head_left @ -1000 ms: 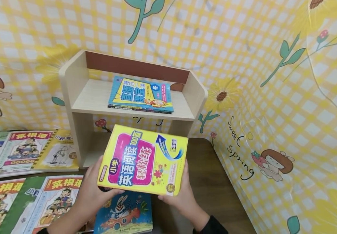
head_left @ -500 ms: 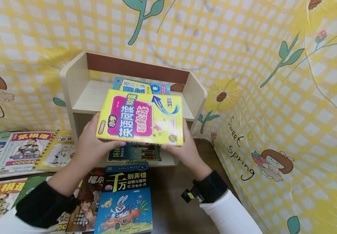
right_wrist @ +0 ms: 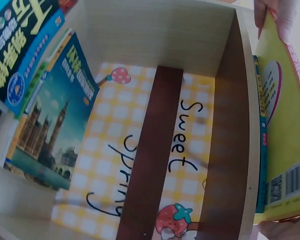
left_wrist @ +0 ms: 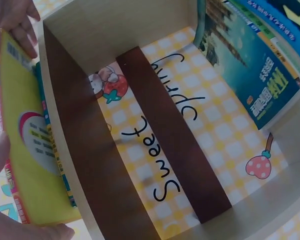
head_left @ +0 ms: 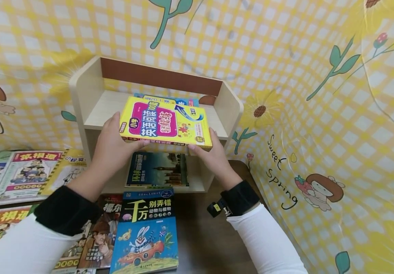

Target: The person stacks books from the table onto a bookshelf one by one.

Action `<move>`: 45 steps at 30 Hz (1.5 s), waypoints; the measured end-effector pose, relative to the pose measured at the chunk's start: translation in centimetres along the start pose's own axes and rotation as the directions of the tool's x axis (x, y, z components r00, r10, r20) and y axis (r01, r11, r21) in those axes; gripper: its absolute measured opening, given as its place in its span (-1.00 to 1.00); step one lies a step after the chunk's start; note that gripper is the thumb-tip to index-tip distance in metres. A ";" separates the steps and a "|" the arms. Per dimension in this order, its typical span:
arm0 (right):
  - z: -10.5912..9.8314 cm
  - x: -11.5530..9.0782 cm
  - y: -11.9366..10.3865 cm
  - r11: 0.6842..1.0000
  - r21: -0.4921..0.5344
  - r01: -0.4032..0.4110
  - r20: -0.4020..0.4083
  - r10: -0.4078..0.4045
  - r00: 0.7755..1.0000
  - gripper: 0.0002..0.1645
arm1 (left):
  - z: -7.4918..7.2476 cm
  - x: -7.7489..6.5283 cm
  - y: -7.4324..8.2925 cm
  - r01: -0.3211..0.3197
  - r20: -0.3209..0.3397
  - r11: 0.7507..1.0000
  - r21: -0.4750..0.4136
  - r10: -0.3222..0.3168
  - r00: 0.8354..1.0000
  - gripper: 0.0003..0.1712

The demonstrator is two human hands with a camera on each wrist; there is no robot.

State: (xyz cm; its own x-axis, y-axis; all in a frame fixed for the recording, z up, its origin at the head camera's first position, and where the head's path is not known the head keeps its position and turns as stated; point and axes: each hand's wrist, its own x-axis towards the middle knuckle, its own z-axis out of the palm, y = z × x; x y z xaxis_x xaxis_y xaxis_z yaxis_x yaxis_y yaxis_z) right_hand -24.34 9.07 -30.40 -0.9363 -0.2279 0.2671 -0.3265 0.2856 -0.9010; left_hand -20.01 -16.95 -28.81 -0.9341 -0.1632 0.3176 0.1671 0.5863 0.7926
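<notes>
A thick yellow book (head_left: 166, 121) with a pink title panel is held by both hands at the front of the upper shelf, its cover tilted up. My left hand (head_left: 113, 142) grips its left end, thumb along the near edge. At the other end, my right hand (head_left: 214, 154) grips it the same way. Behind and partly under it lie blue books (head_left: 194, 102) on the upper board of the wooden shelf unit (head_left: 96, 108), mostly hidden. Both wrist views show the yellow back cover (left_wrist: 32, 125) close beside the blue books' spines (right_wrist: 261, 150).
On the lower shelf lies a dark teal book (head_left: 157, 169) with a clock tower. A blue rabbit book (head_left: 145, 243) and a detective book (head_left: 99, 243) lie on the dark table (head_left: 210, 243). Several comic books (head_left: 29, 171) spread to the left. Patterned cloth (head_left: 286, 95) covers the walls.
Both hands have raised the yellow book from in front of the lower shelf to the upper shelf, where it now covers most of the blue books. It has tipped flatter, showing its spine.
</notes>
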 end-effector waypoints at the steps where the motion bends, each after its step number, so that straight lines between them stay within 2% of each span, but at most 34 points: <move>1: -0.1 0.2 -0.1 0.999 -0.049 -0.022 -0.022 0.021 1.000 0.00 | 0.1 0.3 0.1 -0.004 0.007 1.000 0.004 0.004 1.000 0.21; 5: -0.3 1.1 -0.4 0.972 -0.219 -0.082 -0.107 0.059 0.993 0.06 | 0.5 1.4 0.3 -0.016 0.031 1.000 0.025 0.015 0.999 0.05; 9: -0.2 2.2 -0.7 0.924 -0.358 -0.133 -0.155 0.082 0.985 0.06 | 0.4 2.5 0.0 -0.008 0.041 0.999 0.053 0.006 0.999 -0.07; 15: -0.2 3.5 -1.6 0.866 -0.487 -0.117 -0.107 0.073 0.992 -0.05 | 0.4 3.6 0.1 -0.006 0.040 0.997 0.083 0.003 0.999 -0.18; 23: -0.3 5.0 -1.8 0.815 -0.556 -0.164 -0.089 0.138 0.986 -0.09 | 0.4 4.7 0.8 0.006 0.054 0.990 0.141 -0.014 0.998 -0.31; 30: -0.1 5.3 -1.5 0.814 -0.554 -0.177 -0.084 0.156 0.984 -0.09 | -0.1 4.9 0.8 0.027 0.045 0.984 0.177 -0.036 0.998 -0.42; 37: -0.2 4.4 -1.4 0.801 -0.572 -0.176 -0.096 0.147 0.984 -0.09 | -0.2 4.6 0.9 0.001 0.072 0.982 0.188 -0.015 0.997 -0.44; 43: -0.3 4.5 -1.4 0.805 -0.569 -0.167 -0.118 0.121 0.986 -0.05 | -0.1 4.9 0.9 -0.008 0.095 0.980 0.201 -0.012 0.995 -0.32; 45: -0.2 4.3 -1.1 0.815 -0.558 -0.158 -0.136 0.098 0.986 -0.02 | 0.1 4.8 0.7 -0.007 0.085 0.984 0.177 -0.008 0.996 -0.26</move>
State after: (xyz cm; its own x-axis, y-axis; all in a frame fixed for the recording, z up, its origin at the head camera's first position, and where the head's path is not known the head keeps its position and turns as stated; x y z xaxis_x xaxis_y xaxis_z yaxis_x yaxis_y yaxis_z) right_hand -28.06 7.95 -28.21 -0.9726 -0.0703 0.2215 -0.1903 0.7881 -0.5855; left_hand -24.37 -17.26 -26.84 -0.9588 -0.0999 0.2659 0.1152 0.7190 0.6854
